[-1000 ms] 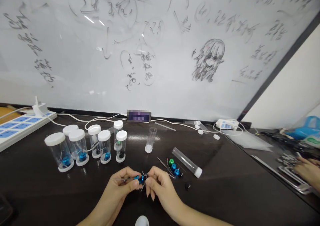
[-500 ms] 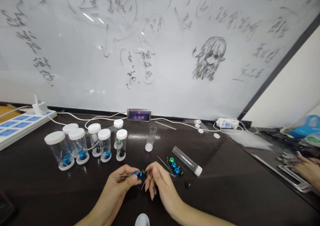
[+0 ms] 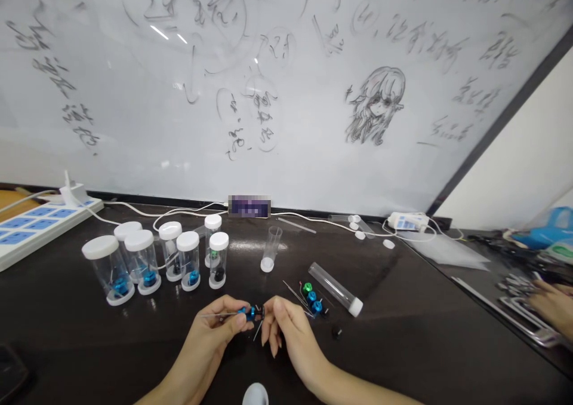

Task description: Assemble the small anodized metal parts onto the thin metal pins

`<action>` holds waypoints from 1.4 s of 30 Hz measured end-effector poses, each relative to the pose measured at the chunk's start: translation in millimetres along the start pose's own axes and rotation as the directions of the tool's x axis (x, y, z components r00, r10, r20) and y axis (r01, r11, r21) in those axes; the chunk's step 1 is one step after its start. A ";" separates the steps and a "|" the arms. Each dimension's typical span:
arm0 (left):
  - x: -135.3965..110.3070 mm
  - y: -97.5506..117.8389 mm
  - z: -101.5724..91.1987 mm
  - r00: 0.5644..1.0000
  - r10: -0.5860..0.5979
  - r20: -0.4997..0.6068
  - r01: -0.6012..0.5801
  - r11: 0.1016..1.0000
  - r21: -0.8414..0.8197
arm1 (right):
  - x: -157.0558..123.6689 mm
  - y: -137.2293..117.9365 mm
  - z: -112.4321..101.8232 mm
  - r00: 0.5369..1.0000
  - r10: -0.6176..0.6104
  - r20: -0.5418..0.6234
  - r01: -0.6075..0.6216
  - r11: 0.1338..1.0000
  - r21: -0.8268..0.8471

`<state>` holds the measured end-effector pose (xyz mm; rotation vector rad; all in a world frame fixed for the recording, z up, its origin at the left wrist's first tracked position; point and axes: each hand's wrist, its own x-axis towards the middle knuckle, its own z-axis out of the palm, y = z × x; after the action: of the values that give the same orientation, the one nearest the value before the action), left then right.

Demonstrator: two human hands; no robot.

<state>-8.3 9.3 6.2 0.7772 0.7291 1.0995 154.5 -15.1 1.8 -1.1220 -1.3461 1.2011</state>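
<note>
A small blue metal part (image 3: 253,313) is pinched between the thumb and fingers of my left hand (image 3: 215,327). From it a thin metal rod (image 3: 219,315) sticks out to the left across that hand. My right hand (image 3: 293,330) has its thumb and forefinger closed at the black end (image 3: 261,313) of the same part, its other fingers curled below. Another thin metal pin (image 3: 257,331) slants down between the hands. Just right of them lie a green part (image 3: 307,287) and blue parts (image 3: 312,297) with thin rods. A small black piece (image 3: 336,332) sits nearby.
Several clear tubes with white lids (image 3: 188,261) stand at left. An uncapped tube (image 3: 271,249) stands in the middle, and another tube (image 3: 333,287) lies at right. A power strip (image 3: 45,226) and cables run along the whiteboard (image 3: 295,154). Another person's hand (image 3: 553,303) is at far right.
Both hands keep the same hold on the blue part, with hardly any movement. The view has shifted very slightly. The other person's hand at the far right has moved a little.
</note>
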 end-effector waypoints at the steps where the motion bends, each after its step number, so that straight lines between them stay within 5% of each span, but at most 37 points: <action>1: -0.4 0.6 0.7 1.000 0.000 0.003 0.000 1.000 0.001 | 0.2 0.3 -0.1 1.000 0.005 0.004 -0.005 1.000 -0.011; 33: -3.1 -0.5 -0.9 0.998 -0.023 0.067 0.020 0.999 0.041 | -0.5 -3.3 -0.6 0.998 0.014 0.065 -0.010 0.997 -0.074; 42: -1.8 -1.2 -1.3 0.998 0.002 0.066 -0.004 1.000 0.030 | 0.0 -1.9 -1.5 1.000 -0.003 0.031 0.001 0.998 0.057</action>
<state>-9.3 7.6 4.8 0.8369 0.6904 1.0625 155.9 -15.2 3.7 -1.0653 -1.3272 1.2524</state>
